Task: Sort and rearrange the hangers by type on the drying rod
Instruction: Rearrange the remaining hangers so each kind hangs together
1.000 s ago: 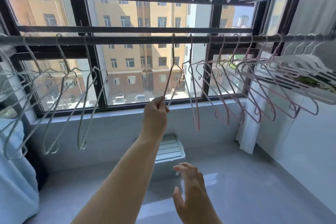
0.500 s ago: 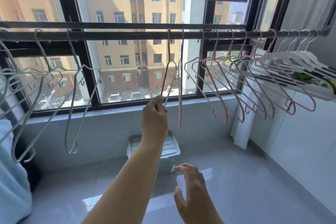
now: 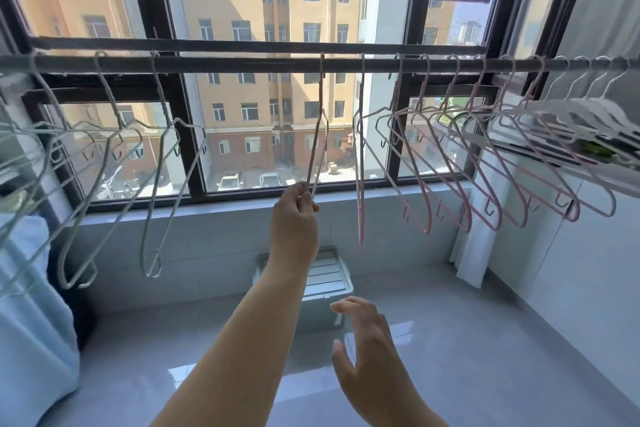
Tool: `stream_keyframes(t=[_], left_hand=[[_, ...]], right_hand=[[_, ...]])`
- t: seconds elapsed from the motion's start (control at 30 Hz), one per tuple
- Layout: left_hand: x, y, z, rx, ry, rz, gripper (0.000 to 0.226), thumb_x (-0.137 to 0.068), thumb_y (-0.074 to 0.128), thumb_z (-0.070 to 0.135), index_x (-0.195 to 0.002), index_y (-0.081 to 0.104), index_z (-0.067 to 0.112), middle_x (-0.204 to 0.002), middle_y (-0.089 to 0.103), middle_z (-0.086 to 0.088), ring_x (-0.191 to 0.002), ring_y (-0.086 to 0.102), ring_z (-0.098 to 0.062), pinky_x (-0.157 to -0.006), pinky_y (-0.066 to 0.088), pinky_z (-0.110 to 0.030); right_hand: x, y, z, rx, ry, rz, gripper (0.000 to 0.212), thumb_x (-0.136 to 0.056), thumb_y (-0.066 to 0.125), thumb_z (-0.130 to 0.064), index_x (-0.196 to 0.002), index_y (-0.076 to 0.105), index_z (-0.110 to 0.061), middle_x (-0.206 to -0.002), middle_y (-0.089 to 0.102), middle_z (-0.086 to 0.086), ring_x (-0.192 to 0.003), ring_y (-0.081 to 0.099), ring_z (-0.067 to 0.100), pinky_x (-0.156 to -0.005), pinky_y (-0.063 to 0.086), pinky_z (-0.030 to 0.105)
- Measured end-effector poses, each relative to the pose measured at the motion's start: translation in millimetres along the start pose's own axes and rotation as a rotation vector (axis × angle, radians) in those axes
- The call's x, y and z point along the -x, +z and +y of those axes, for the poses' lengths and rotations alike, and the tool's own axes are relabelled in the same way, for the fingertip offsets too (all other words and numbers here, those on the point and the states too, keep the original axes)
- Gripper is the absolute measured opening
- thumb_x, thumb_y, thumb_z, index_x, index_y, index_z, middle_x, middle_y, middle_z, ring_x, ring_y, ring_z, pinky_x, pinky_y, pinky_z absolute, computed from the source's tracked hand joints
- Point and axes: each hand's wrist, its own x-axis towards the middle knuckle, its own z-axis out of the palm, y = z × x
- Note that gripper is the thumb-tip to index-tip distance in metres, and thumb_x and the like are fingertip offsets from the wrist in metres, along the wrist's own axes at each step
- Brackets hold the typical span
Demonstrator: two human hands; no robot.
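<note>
My left hand (image 3: pixel 294 218) pinches the lower end of a pink hanger (image 3: pixel 316 142), hooked mid-frame on the drying rod (image 3: pixel 242 63), probably to steer it rightward to the other pink hangers (image 3: pixel 485 163) (right hand (image 3: pixel 367 350) slack, empty).

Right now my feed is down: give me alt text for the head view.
The left hand pinches the bottom of a pink hanger hooked on the drying rod; the right hand hovers open below. Left of it hang pale hangers, right pink hangers, far right white hangers.
</note>
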Motion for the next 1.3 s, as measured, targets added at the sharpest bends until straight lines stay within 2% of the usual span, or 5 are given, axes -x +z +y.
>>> stream_keyframes(t=[0.27,0.43,0.63,0.77,1.3], left_hand=[[23,-85,7,-0.379,0.264,0.211,0.037,-0.088,0.057,0.013,-0.124,0.052,0.013,-0.117,0.060,0.000,-0.110,0.054,-0.014,-0.099,0.041,-0.030],[36,-150,-5,-0.503,0.229,0.358,0.047,-0.084,0.060,0.007,-0.129,0.047,0.008,-0.126,0.055,-0.011,-0.117,0.052,-0.025,-0.102,0.041,-0.045],[44,-183,-14,-0.470,0.100,0.304,0.035,-0.086,0.057,0.009,-0.121,0.053,0.012,-0.099,0.059,0.004,-0.090,0.057,-0.015,-0.080,0.044,-0.026],[42,-195,-18,-0.423,0.056,0.259,0.016,-0.085,0.060,0.011,-0.098,0.063,0.020,-0.083,0.067,0.012,-0.081,0.063,-0.004,-0.074,0.048,-0.019],[31,-137,-23,-0.201,0.058,0.047,0.025,-0.075,0.071,0.006,-0.076,0.065,0.030,-0.069,0.071,0.014,-0.068,0.067,-0.005,-0.072,0.053,-0.024]], right_hand=[[-63,-16,-85,-0.209,-0.312,0.178,0.036,-0.085,0.038,-0.030,-0.114,0.055,-0.019,-0.108,0.053,-0.011,-0.102,0.052,0.001,-0.091,0.043,0.018],[-120,9,-149,-0.261,-0.186,-0.133,0.046,-0.093,0.046,-0.026,-0.136,0.035,-0.014,-0.138,0.043,0.008,-0.125,0.043,0.021,-0.105,0.037,0.038],[-145,56,-185,-0.517,0.064,-0.380,0.040,-0.095,0.045,-0.023,-0.130,0.038,-0.005,-0.128,0.053,0.016,-0.080,0.053,0.014,-0.059,0.041,0.016],[-150,75,-189,-0.717,0.130,-0.340,0.016,-0.090,0.054,-0.010,-0.106,0.052,-0.010,-0.107,0.064,0.008,-0.103,0.061,0.027,-0.091,0.050,0.037],[-140,31,-147,-1.097,0.197,-0.087,0.024,-0.092,0.035,0.010,-0.096,0.056,-0.002,-0.095,0.061,0.009,-0.080,0.064,0.011,-0.068,0.054,0.013]])
